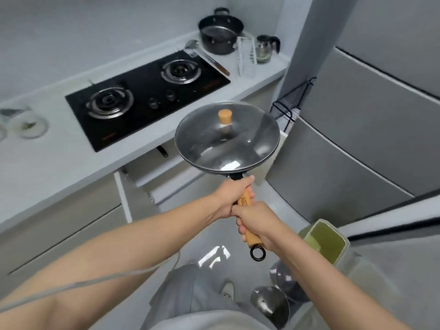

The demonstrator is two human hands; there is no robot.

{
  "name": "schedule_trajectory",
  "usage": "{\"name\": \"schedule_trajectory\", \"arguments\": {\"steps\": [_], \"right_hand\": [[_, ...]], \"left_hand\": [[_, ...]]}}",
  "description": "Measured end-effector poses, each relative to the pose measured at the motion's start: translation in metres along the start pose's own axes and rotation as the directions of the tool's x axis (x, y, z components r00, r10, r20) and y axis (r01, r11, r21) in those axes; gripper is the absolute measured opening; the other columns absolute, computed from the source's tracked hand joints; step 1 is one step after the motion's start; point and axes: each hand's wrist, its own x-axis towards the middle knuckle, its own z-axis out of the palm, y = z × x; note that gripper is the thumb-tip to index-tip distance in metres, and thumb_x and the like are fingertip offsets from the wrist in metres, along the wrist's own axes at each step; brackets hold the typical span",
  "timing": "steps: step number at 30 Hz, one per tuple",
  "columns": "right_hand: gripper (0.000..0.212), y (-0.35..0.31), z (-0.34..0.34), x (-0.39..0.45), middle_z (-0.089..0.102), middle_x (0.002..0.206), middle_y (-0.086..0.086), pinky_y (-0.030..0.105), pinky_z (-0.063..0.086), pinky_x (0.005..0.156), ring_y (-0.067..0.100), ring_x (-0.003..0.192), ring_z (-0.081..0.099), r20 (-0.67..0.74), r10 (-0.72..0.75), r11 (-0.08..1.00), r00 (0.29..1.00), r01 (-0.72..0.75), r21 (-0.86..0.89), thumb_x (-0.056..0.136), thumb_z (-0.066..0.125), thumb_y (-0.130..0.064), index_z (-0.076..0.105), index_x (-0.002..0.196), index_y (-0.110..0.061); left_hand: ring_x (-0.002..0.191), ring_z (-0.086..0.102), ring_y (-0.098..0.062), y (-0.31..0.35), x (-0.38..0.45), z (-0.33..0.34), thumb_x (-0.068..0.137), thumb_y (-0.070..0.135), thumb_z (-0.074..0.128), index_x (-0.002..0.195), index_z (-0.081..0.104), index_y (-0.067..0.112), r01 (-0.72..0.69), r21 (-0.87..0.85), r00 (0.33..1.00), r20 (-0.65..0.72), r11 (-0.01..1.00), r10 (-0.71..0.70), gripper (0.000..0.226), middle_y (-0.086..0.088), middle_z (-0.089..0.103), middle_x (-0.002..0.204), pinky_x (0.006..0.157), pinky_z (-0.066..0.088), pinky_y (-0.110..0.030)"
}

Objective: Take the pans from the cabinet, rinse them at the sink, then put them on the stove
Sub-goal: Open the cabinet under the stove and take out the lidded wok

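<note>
1. Below the counter edge, out over the floor and in front of the open cabinet (152, 184), a lidded pan (226, 139) is held in the air by its wooden handle (247, 210).
2. Both hands are wrapped tight around that handle: the left hand (234, 195) sits higher, close to the pan's bowl, and the right hand (258, 226) sits lower, touching the left, just above the black hanging ring (257, 253).
3. A glass lid (228, 132) with a cork-coloured knob (225, 116) rests on the pan, roughly level and loose as far as I can tell.
4. The pan's long axis runs from the ring, nearest the body, up and slightly left to the bowl, so the bowl points toward the stove (147, 96) and away from the person.
5. Both burners on the stove are bare; a dark pot (220, 34) stands on the counter beyond it, next to a kettle (266, 47).
6. No sink shows in this view, so I judge the rinse step has yet to come and the pan must be carried out of frame first.
7. The left hand, nearer the bowl, bears most of the weight; turning with the lid unsecured risks it sliding off, so keeping the pan level matters.
</note>
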Motion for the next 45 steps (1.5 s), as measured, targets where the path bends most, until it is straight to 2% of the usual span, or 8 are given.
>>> {"name": "schedule_trajectory", "arguments": {"steps": [4,9,19,23,28,34,37,45], "right_hand": [[0.009,-0.031,0.049,-0.025,0.047,0.052,0.003,0.021,0.041,0.037,0.011,0.035,0.044,0.073,-0.092,0.993,0.993,0.097,-0.072,0.085,0.055,-0.006,0.053,0.078,-0.011],[0.009,-0.056,0.156,-0.042,0.047,0.051,0.001,0.021,0.041,0.037,0.011,0.035,0.043,0.254,-0.156,0.964,0.955,0.203,-0.172,0.084,0.055,-0.006,0.051,0.079,-0.013],[0.010,-0.055,0.429,-0.094,0.050,0.049,0.001,0.022,0.042,0.037,0.011,0.036,0.044,0.594,-0.087,0.867,0.800,0.354,-0.349,0.085,0.058,-0.007,0.055,0.076,-0.010],[0.008,-0.045,0.534,-0.116,0.050,0.051,0.002,0.021,0.041,0.036,0.011,0.036,0.044,0.675,-0.021,0.833,0.738,0.387,-0.396,0.085,0.058,-0.007,0.054,0.078,-0.009],[0.008,-0.046,0.644,-0.124,0.049,0.052,0.004,0.020,0.040,0.036,0.011,0.035,0.043,0.737,0.073,0.790,0.672,0.412,-0.454,0.084,0.057,-0.004,0.053,0.079,-0.009],[0.009,-0.053,0.756,-0.085,0.049,0.051,0.004,0.021,0.040,0.038,0.012,0.036,0.043,0.749,0.190,0.703,0.634,0.445,-0.555,0.082,0.057,-0.005,0.050,0.080,-0.010],[0.012,-0.081,0.822,-0.045,0.048,0.050,0.004,0.019,0.040,0.038,0.011,0.035,0.043,0.736,0.264,0.660,0.623,0.440,-0.609,0.083,0.057,-0.005,0.052,0.073,-0.008],[0.007,-0.104,0.882,0.017,0.050,0.059,0.006,0.023,0.044,0.043,0.014,0.044,0.046,0.682,0.371,0.561,0.630,0.433,-0.705,0.084,0.057,-0.007,0.053,0.078,-0.007]], "left_hand": [[0.037,0.054,-0.013,0.028,-0.050,-0.048,0.096,0.028,0.064,0.066,0.052,0.009,-0.106,-0.059,0.991,-0.093,0.993,0.100,0.037,-0.003,0.055,0.047,0.047,0.051,-0.023],[0.038,0.055,-0.013,0.044,-0.113,-0.156,0.094,0.029,0.066,0.065,0.054,0.009,-0.235,-0.142,0.935,-0.302,0.961,0.184,0.037,-0.003,0.057,0.047,0.047,0.052,-0.023],[0.039,0.057,-0.012,-0.002,-0.254,-0.422,0.095,0.025,0.065,0.068,0.055,0.006,-0.409,-0.349,0.766,-0.633,0.843,0.110,0.034,-0.006,0.058,0.051,0.042,0.052,-0.022],[0.043,0.057,-0.013,-0.026,-0.306,-0.515,0.096,0.027,0.064,0.071,0.055,0.008,-0.431,-0.390,0.720,-0.692,0.814,0.050,0.032,-0.007,0.058,0.061,0.046,0.054,-0.022],[0.041,0.058,-0.013,-0.044,-0.344,-0.617,0.096,0.030,0.062,0.068,0.056,0.010,-0.462,-0.451,0.665,-0.746,0.764,-0.038,0.035,-0.005,0.058,0.057,0.046,0.052,-0.021],[0.054,0.057,-0.016,-0.051,-0.340,-0.721,0.097,0.029,0.061,0.069,0.055,0.012,-0.486,-0.542,0.637,-0.757,0.685,-0.147,0.033,-0.005,0.058,0.061,0.040,0.048,-0.018],[0.050,0.057,-0.014,-0.034,-0.317,-0.790,0.097,0.031,0.061,0.069,0.055,0.013,-0.494,-0.589,0.616,-0.756,0.639,-0.221,0.034,-0.005,0.059,0.061,0.044,0.049,-0.020],[0.051,0.057,-0.015,-0.026,-0.261,-0.861,0.094,0.032,0.064,0.067,0.057,0.012,-0.479,-0.670,0.638,-0.709,0.567,-0.299,0.034,-0.004,0.061,0.057,0.058,0.052,-0.026]]}}
